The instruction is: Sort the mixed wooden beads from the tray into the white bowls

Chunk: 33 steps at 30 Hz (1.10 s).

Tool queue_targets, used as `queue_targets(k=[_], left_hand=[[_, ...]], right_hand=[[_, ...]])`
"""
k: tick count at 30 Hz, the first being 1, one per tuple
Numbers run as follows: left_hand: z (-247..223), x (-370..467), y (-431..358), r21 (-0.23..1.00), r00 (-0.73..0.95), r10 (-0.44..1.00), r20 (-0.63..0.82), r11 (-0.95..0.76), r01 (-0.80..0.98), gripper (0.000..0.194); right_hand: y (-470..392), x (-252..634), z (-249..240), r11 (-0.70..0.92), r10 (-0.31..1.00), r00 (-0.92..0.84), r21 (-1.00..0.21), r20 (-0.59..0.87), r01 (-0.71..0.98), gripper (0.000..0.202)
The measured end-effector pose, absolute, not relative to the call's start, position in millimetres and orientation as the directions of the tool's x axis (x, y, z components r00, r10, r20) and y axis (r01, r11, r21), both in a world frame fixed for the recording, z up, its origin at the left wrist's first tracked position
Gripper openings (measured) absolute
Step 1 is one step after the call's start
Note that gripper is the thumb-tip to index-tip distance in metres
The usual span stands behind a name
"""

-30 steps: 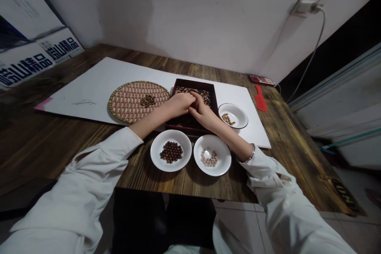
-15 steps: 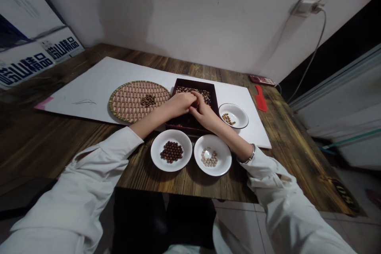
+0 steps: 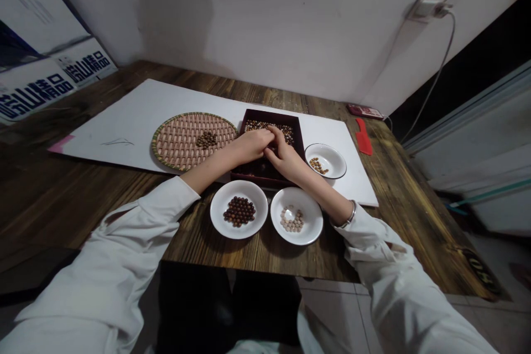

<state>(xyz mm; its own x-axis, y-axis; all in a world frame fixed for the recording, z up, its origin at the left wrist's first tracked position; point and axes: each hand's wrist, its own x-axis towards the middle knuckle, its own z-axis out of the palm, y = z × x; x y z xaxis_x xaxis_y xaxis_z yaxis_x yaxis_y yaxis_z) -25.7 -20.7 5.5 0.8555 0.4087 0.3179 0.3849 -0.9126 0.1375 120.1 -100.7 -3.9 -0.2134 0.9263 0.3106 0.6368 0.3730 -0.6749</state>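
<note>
My left hand (image 3: 254, 145) and my right hand (image 3: 284, 154) meet above a dark red box (image 3: 301, 146) that holds many mixed beads (image 3: 265, 126). Both have their fingers curled together, and whatever lies between them is too small to make out. Nearer to me, a white bowl (image 3: 218, 221) holds dark brown beads (image 3: 239, 211), and another white bowl (image 3: 301, 237) beside it holds pale beads (image 3: 292, 219). On the right, a third bowl (image 3: 334, 155) contains yellow-brown beads (image 3: 318, 165). Greenish-brown beads (image 3: 206, 139) lie on a round woven mat (image 3: 176, 141) at the left.
A white board (image 3: 124, 116) lies under the mat and box on the wooden table (image 3: 394, 221). At the right are a red scraper-like tool (image 3: 364, 138) and a red device (image 3: 365, 112) with a cable. Printed boxes (image 3: 50, 88) stand at the back left.
</note>
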Motion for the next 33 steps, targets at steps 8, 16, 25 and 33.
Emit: queue_targets(k=[8, 16, 25, 33], left_hand=[[4.8, -25.7, -20.2, 0.157, 0.848, 0.388, 0.360, -0.922, 0.355, 0.029], [5.1, -28.1, -20.8, 0.207, 0.817, 0.333, 0.471, -0.942, 0.265, 0.027], [3.2, -33.0, -21.3, 0.253, 0.767, 0.351, 0.536, -0.934, 0.251, 0.036], [3.4, -33.6, -21.5, 0.219, 0.754, 0.312, 0.578, -0.950, 0.224, 0.041]], right_hand=[[-103.7, 118.8, -0.8, 0.381, 0.922, -0.198, -0.686, 0.333, 0.620, 0.061], [-101.6, 119.6, -3.0, 0.376, 0.923, -0.175, -0.712, 0.342, 0.593, 0.053], [-94.8, 123.4, -8.1, 0.223, 0.975, -0.164, -0.731, 0.153, 0.645, 0.048], [-96.3, 122.2, -7.5, 0.225, 0.974, -0.155, -0.742, 0.163, 0.631, 0.045]])
